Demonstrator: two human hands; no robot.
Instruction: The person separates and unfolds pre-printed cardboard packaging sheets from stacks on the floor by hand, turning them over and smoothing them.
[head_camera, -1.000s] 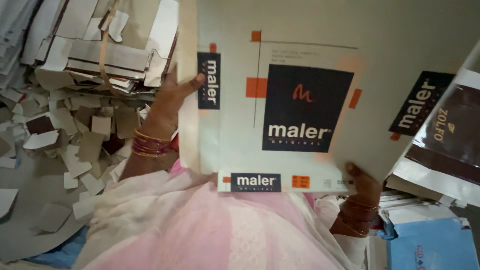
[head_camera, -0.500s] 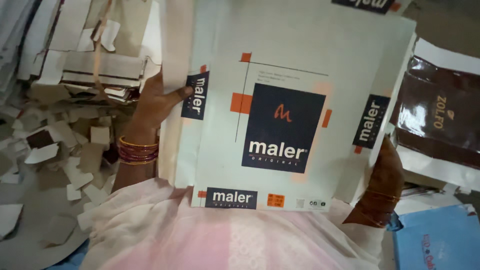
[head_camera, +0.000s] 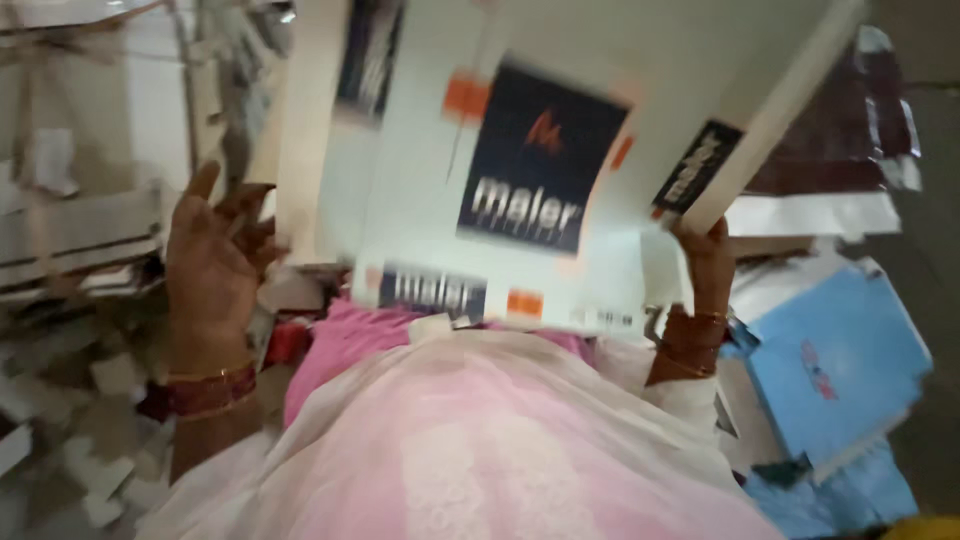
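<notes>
One big white card sheet (head_camera: 560, 170) is up in the air; the right hand (head_camera: 705, 262) has its fingers (head_camera: 715, 232) pinched on its lower right edge; the left hand (head_camera: 212, 262) is off it, fingers spread apart; two blue sheets (head_camera: 835, 365) lie at the right.

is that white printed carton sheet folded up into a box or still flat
Flat. The white printed carton sheet shows as one unfolded panel, tilted, held at its lower right edge by the right hand; the left hand is off it, fingers spread.

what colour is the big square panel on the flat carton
Dark navy, with orange accents beside it, on the white flat carton; the head view shows it.
</notes>
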